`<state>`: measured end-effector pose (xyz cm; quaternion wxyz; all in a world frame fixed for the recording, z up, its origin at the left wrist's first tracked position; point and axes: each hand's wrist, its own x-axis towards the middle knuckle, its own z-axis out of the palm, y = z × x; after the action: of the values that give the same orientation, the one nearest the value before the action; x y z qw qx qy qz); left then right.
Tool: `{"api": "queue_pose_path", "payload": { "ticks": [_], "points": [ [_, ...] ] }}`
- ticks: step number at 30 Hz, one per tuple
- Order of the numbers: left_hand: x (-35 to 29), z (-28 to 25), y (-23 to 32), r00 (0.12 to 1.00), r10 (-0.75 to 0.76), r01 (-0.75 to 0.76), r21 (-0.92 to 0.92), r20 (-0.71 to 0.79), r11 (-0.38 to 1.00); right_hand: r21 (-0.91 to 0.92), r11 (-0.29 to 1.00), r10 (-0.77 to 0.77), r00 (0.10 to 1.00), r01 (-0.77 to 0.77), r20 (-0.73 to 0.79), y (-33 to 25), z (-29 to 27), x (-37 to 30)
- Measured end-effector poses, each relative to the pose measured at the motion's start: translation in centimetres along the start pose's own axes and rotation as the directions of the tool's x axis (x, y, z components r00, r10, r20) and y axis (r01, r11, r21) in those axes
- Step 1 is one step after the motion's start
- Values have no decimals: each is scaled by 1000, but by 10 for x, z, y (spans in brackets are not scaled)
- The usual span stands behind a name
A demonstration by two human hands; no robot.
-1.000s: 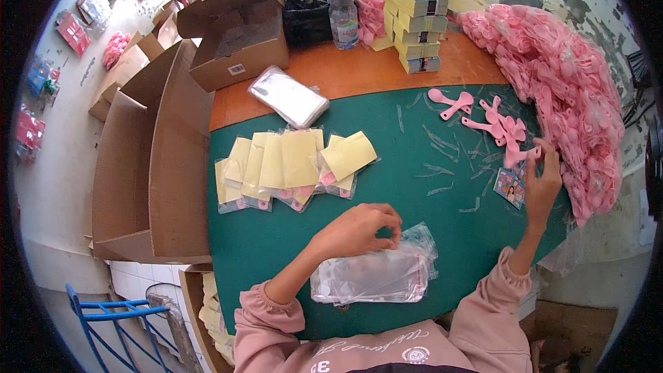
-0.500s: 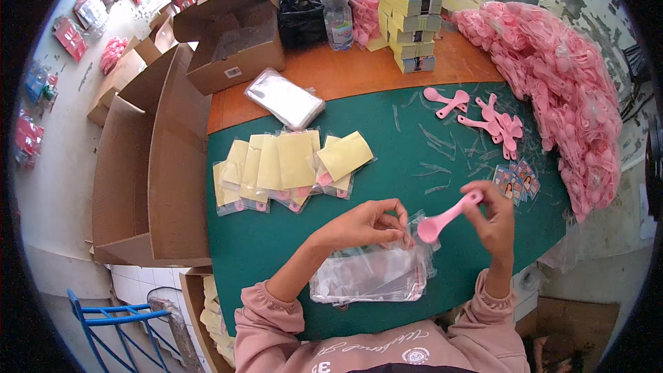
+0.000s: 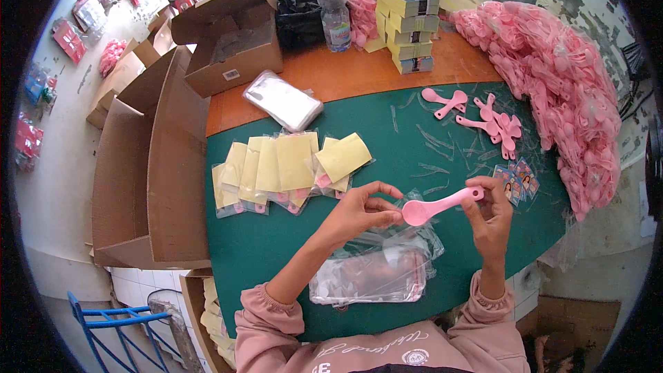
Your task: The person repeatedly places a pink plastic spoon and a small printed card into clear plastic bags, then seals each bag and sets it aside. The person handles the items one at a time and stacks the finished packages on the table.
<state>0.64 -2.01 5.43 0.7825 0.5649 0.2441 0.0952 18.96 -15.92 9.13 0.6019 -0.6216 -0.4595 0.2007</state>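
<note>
Between finger and thumb, my right hand [image 3: 492,217] grips the handle end of a pink spoon [image 3: 442,204], its bowl pointing left. My left hand [image 3: 366,214] is closed in a pinch at the edge of a clear plastic bag [image 3: 421,235], right beside the spoon's bowl. Whether the bowl is inside the bag's mouth or in front of it is hard to tell. Beneath both hands lies a stack of clear plastic bags [image 3: 369,280] on the green table top [image 3: 276,249].
Packed bags with yellow cards [image 3: 293,162] lie at left, near a bundle of clear bags [image 3: 283,100]. Loose pink spoons [image 3: 494,121] and picture cards [image 3: 518,181] are at right, beside a heap of bagged spoons [image 3: 566,83]. Cardboard boxes [image 3: 179,186] flank the table; card stacks [image 3: 411,27] and a bottle [image 3: 335,17] stand behind.
My left hand has risen slightly and moved left from the bag stack, lifting bag film. The spoon has swung closer to level, its bowl now near my left fingertips.
</note>
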Motion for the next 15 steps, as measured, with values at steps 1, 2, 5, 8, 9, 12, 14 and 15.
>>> {"api": "queue_pose_path", "payload": {
  "ticks": [1, 2, 5, 8, 9, 12, 14, 15],
  "points": [
    [0, 2, 1, 1000, 12, -12, -7, 8, 1000, -1, 1000, -1, 1000, 1, -2, 0, 1, 0],
    [-1, 3, 2, 1000, 24, -23, -13, 15, 1000, 6, 1000, 9, 1000, -9, 12, -1, 2, 0],
    [0, 7, 1, 1000, 9, -9, 11, -17, 1000, -54, 998, -5, 996, 10, 91, 2, 7, 4],
    [3, 11, -3, 995, 97, -98, 11, 37, 995, -120, 992, -25, 986, 45, 162, 1, 12, 8],
    [3, 13, -5, 995, 97, -98, 11, 38, 995, -114, 993, -23, 984, 43, 176, 1, 14, 9],
    [6, 11, -13, 983, 179, -171, 171, -31, 970, -65, 997, -36, 991, 44, 128, 0, 17, 13],
    [8, 4, -20, 988, 72, -109, 281, 138, 953, -84, 994, -53, 987, 66, 154, -5, 18, 15],
    [7, 5, -18, 988, 72, -109, 281, 138, 953, -108, 990, -65, 982, 86, 178, -6, 18, 16]
  ]
}}
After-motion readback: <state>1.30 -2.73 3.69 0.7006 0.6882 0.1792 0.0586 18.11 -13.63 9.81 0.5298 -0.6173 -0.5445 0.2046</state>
